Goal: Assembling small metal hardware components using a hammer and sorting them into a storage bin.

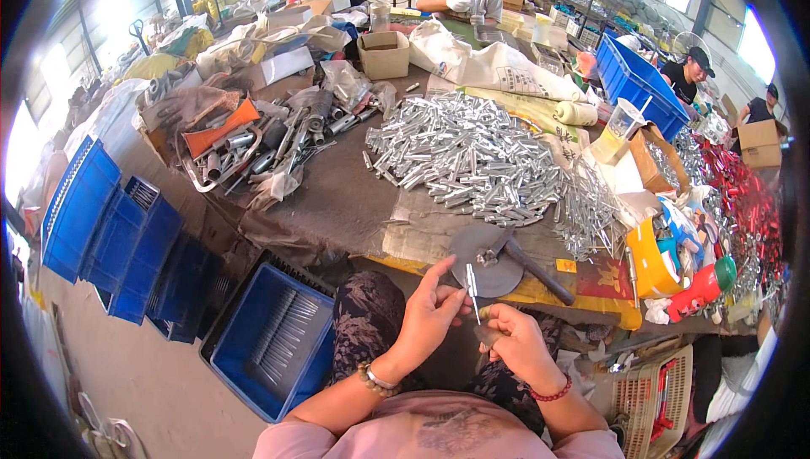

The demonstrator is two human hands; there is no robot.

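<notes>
Over my lap, a slim silver metal part (pixel 472 280) stands nearly upright, with a thick tubular upper end and a thin rod below. My left hand (pixel 426 311) pinches beside its thick end, index finger raised. Lower down, my right hand (pixel 516 342) closes on the bottom of the thin rod, hiding its tip. Just beyond my hands, a hammer (pixel 540 272) lies across a round grey plate (pixel 488 278) at the table edge. A large heap of silver metal tubes (pixel 472 155) covers the table, with a pile of thin metal rods (pixel 586 210) to its right.
Left of my legs sits a blue crate (pixel 240 349) holding rows of metal rods; more blue crates (pixel 126 231) stack farther left. Tools and scrap (pixel 270 134) crowd the table's left. A red bottle (pixel 696 294) and a yellow container (pixel 651 258) stand right. Other people work beyond.
</notes>
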